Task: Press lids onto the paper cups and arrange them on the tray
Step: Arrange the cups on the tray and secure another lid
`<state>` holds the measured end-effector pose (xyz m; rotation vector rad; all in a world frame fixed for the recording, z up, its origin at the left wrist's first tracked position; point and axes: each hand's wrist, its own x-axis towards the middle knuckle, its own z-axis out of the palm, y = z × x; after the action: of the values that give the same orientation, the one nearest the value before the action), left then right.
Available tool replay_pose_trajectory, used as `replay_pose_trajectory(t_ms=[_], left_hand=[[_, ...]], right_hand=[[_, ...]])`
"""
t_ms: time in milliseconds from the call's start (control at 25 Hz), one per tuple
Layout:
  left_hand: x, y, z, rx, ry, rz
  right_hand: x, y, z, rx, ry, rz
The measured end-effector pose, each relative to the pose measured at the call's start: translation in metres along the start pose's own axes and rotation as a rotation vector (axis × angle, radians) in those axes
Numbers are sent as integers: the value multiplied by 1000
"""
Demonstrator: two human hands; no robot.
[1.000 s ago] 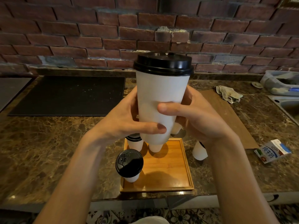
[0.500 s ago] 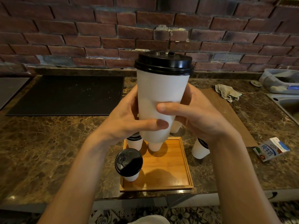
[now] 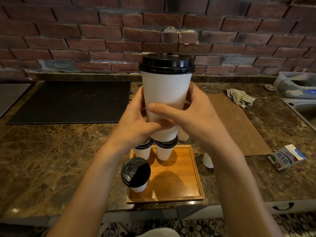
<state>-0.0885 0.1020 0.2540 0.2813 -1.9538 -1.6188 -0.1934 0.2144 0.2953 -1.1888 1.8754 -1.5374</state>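
A tall white paper cup (image 3: 166, 93) with a black lid (image 3: 166, 64) is held upright in the air above the wooden tray (image 3: 186, 182). My left hand (image 3: 136, 122) and my right hand (image 3: 193, 117) both grip its lower half, thumbs crossing in front. On the tray stand three lidded cups: one at the front left (image 3: 136, 173), two at the back (image 3: 143, 149) (image 3: 165, 149). Two more white cups (image 3: 207, 160) (image 3: 183, 135) stand on the counter right of the tray, partly hidden by my right arm.
A black mat (image 3: 71, 101) lies at the back left of the marble counter. A brown board (image 3: 239, 124), a crumpled cloth (image 3: 241, 97), a small milk carton (image 3: 287, 157), a plastic container (image 3: 295, 84) and a sink edge (image 3: 302, 108) are on the right. A brick wall stands behind.
The held cup has shifted slightly away from me and my thumbs have closed over each other on it. The back cups on the tray show more.
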Motion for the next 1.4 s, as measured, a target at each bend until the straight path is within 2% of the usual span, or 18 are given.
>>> replay_pose_trajectory(t_ms=[160, 400, 760, 1040, 1400], left_hand=[[0, 0, 6, -13, 23, -6], [2, 7, 4, 14, 10, 4], [-2, 9, -2, -16, -104, 23], [-5, 9, -8, -55, -251, -42], [-5, 8, -6, 14, -84, 8]], right_hand=[[-1, 3, 3, 0, 53, 20], [0, 0, -5, 50, 11, -25], [1, 5, -18, 145, -162, -36], [-2, 11, -22, 204, -317, -9], [-2, 5, -19, 138, -210, -50]])
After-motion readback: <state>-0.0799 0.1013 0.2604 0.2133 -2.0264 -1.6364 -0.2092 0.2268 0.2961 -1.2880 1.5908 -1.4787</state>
